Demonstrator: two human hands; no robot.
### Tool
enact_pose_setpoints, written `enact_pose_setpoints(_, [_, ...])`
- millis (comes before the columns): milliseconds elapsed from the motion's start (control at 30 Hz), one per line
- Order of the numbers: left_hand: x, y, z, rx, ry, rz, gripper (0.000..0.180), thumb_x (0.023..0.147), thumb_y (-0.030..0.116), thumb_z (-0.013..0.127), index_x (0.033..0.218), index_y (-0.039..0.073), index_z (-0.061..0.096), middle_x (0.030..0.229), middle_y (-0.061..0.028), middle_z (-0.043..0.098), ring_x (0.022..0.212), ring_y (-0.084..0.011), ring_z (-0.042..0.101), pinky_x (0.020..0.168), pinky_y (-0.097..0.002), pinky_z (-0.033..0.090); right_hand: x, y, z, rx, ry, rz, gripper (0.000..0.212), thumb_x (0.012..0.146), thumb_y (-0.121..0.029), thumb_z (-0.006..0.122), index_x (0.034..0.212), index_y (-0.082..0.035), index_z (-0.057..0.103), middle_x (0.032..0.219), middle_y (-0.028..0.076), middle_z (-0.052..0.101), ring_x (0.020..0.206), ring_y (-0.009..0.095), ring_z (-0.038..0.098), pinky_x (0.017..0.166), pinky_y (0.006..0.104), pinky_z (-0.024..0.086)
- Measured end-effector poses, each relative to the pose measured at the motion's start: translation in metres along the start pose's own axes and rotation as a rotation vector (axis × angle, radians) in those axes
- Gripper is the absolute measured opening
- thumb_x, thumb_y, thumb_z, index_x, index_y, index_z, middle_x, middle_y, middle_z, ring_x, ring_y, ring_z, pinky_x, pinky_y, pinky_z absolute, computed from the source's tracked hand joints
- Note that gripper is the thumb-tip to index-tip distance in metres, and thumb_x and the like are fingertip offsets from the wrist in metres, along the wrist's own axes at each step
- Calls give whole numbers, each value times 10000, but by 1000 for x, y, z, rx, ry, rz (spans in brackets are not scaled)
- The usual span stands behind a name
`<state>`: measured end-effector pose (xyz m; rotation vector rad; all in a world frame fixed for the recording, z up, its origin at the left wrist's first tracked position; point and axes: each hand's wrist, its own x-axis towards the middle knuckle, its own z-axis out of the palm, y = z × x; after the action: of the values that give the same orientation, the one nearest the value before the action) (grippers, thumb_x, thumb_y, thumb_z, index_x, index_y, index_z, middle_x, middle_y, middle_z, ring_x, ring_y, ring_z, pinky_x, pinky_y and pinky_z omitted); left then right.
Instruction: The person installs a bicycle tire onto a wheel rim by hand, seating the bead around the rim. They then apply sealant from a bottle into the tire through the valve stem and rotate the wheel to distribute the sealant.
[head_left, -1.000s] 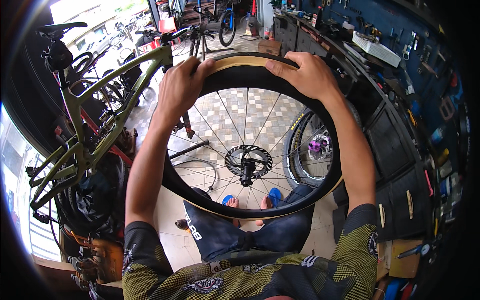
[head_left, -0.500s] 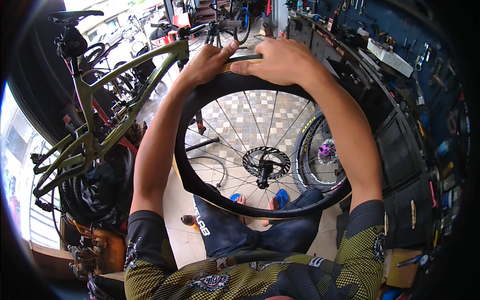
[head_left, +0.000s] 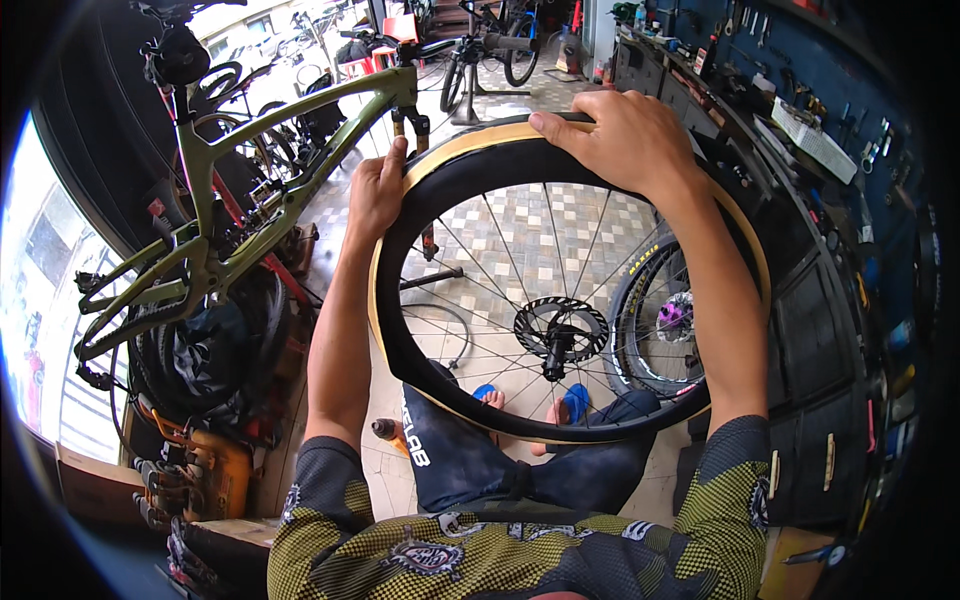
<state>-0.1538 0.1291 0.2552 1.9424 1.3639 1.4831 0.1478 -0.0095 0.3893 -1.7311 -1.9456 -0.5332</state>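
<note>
A bicycle wheel stands upright before me, its lower edge by my thighs. It has a deep black rim (head_left: 480,168), thin spokes and a black disc rotor (head_left: 526,338) at the hub. Around the rim sits a black tire (head_left: 478,138) with a tan sidewall. My left hand (head_left: 378,195) grips the tire's upper left, thumb pointing up along the sidewall and fingers mostly hidden behind. At the top right my right hand (head_left: 630,140) wraps over the tread, its thumb on the tan sidewall. Whether the tire bead is fully inside the rim, I cannot tell.
An olive green bike frame (head_left: 290,103) hangs at the left. Another wheel with a purple hub (head_left: 676,316) stands beyond mine, right of my feet. Dark cabinets, a white basket (head_left: 812,140) and a tool wall line the right. A bottle (head_left: 384,429) stands by my left leg.
My hands have moved apart along the tire: the left slid down the left side, the right shifted rightward. More of the tan sidewall shows between them. The view has shifted slightly.
</note>
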Motion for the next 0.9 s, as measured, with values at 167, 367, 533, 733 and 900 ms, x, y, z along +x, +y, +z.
enact_pose_setpoints(167, [16, 8, 4, -191, -299, -61, 781, 1040, 655, 533, 575, 27, 534, 533, 19, 468, 529, -94, 422, 516, -346, 349, 4, 5, -12, -9, -91, -9, 780, 865, -817, 600, 981, -72, 798, 834, 189, 759, 883, 375, 756, 807, 475, 584])
enact_pose_setpoints(367, [23, 55, 12, -69, -362, 0, 840, 1047, 707, 441, 687, -23, 646, 610, -43, 543, 620, -138, 509, 614, -375, 438, 28, -70, -4, -93, -279, -70, 771, 831, -814, 627, 988, -81, 807, 1028, 177, 780, 1014, 336, 754, 945, 468, 559])
enact_pose_setpoints(533, [11, 71, 14, -196, -143, 130, 849, 1078, 670, 384, 725, -58, 640, 599, -149, 590, 600, -258, 567, 637, -422, 455, 41, -71, 18, -139, -203, -108, 799, 805, -848, 622, 1041, -110, 818, 1039, 163, 791, 981, 348, 763, 914, 478, 577])
enact_pose_setpoints(733, [-71, 17, 38, 48, 200, 42, 640, 1125, 521, 366, 945, -17, 662, 737, -269, 601, 731, -469, 613, 679, -512, 458, 43, -24, 2, -126, -90, -9, 774, 782, -866, 634, 887, -120, 813, 902, 162, 790, 894, 334, 779, 832, 478, 597])
enact_pose_setpoints(900, [-61, 35, 42, 68, 178, 49, 660, 1120, 532, 387, 856, -20, 636, 674, -245, 563, 644, -436, 566, 632, -494, 437, 39, -22, -14, -171, -155, -67, 778, 790, -835, 647, 1032, -115, 809, 1042, 158, 783, 998, 352, 752, 913, 460, 575])
